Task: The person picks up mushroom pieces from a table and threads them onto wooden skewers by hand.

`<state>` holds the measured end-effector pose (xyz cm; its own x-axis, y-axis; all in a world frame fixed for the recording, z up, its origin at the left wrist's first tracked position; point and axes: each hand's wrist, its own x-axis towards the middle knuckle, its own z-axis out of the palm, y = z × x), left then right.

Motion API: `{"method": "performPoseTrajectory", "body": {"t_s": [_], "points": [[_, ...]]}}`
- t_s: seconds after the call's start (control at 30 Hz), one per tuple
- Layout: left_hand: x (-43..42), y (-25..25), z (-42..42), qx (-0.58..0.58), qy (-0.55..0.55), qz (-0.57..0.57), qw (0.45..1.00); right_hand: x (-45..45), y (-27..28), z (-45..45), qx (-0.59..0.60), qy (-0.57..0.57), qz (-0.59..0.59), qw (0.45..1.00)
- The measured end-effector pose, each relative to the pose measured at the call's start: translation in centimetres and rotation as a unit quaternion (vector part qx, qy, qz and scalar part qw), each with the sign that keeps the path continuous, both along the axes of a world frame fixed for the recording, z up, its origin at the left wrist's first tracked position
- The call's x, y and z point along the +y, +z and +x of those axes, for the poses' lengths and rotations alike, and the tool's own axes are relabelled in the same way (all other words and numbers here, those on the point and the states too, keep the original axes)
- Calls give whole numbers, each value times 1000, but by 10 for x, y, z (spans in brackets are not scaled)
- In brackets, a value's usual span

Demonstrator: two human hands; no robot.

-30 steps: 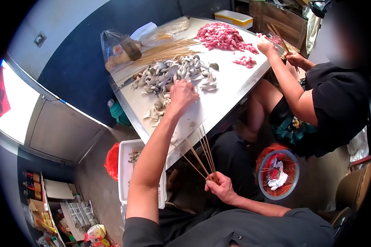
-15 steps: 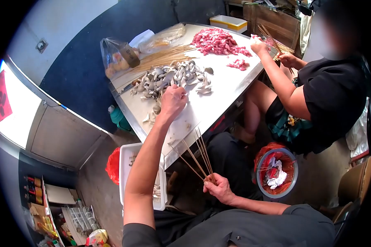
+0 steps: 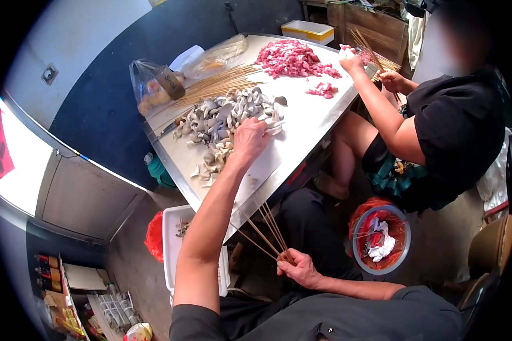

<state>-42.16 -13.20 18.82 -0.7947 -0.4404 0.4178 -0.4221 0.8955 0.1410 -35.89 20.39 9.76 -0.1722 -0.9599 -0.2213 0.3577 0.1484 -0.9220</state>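
My left hand [image 3: 252, 137] reaches over the metal-edged table [image 3: 270, 154] to a pile of grey and white oyster mushrooms [image 3: 216, 116]. Its fingers are curled together at the pile's right edge, against a pale mushroom piece. Close to my body, my right hand [image 3: 299, 269] is closed around several thin bamboo skewers [image 3: 272, 227], which fan out toward the table's near edge. Under my left forearm, a white tray [image 3: 168, 250] is partly hidden, with some threaded pieces in it.
Loose skewers [image 3: 216, 84], a clear bag [image 3: 148, 85] and chopped meat [image 3: 293, 57] lie farther back on the table. A co-worker [image 3: 449, 119] sits at the right, holding skewers. A lined bucket [image 3: 407, 250] stands on the floor; a green bottle [image 3: 159, 170] is left of the table.
My left hand has moved slightly right along the mushroom pile. My right hand still holds the skewers low, almost in the same place. The whole view has shifted a little.
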Motion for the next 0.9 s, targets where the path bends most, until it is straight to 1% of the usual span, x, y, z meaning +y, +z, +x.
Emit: {"method": "performPoseTrajectory", "body": {"t_s": [0.03, 0.17, 0.23, 0.27, 0.3, 0.33, 0.37, 0.4, 0.47, 0.5, 0.57, 0.67, 0.8, 0.87, 0.9], "points": [[0, -1, -1, 20, -12, 3, 1000, -1, 0, 1, 2, 5, 5, 1000], [1, -2, -5, 26, -41, -16, 999, -1, 0, 1, -14, 8, 0, 1000], [-1, 0, 6, 63, -41, 21, 997, 0, -2, 1, -14, 7, -9, 1000], [5, 11, 16, 60, -39, 21, 997, 1, -1, 1, -17, 8, -9, 1000], [11, 23, 29, 86, -13, 135, 987, 0, 0, 0, -2, 0, -6, 1000], [13, 33, 42, 113, 16, 247, 962, -1, 1, -1, 14, -6, -3, 1000], [9, 36, 55, 146, 14, 244, 959, -1, 1, -1, 11, -7, -3, 1000], [6, 39, 73, 152, 22, 297, 943, -2, 3, -3, 10, 0, -3, 1000], [19, 48, 102, 257, 10, 437, 862, -3, 5, -2, 7, -10, -3, 1000], [22, 44, 119, 257, 16, 437, 862, -4, 2, -1, -2, -9, -6, 1000], [33, 40, 148, 238, 68, 452, 857, -7, -2, 2, -14, -13, -9, 1000], [61, 29, 174, 278, 125, 512, 803, -12, -3, 7, -36, -15, -13, 999], [92, 11, 194, 334, 99, 548, 760, -17, -2, 11, -78, -34, -31, 996], [107, 9, 197, 343, 94, 562, 747, -17, 2, 10, -76, -31, -20, 996], [114, 10, 198, 354, 86, 582, 727, -17, 2, 11, -75, -27, -17, 997]]}}
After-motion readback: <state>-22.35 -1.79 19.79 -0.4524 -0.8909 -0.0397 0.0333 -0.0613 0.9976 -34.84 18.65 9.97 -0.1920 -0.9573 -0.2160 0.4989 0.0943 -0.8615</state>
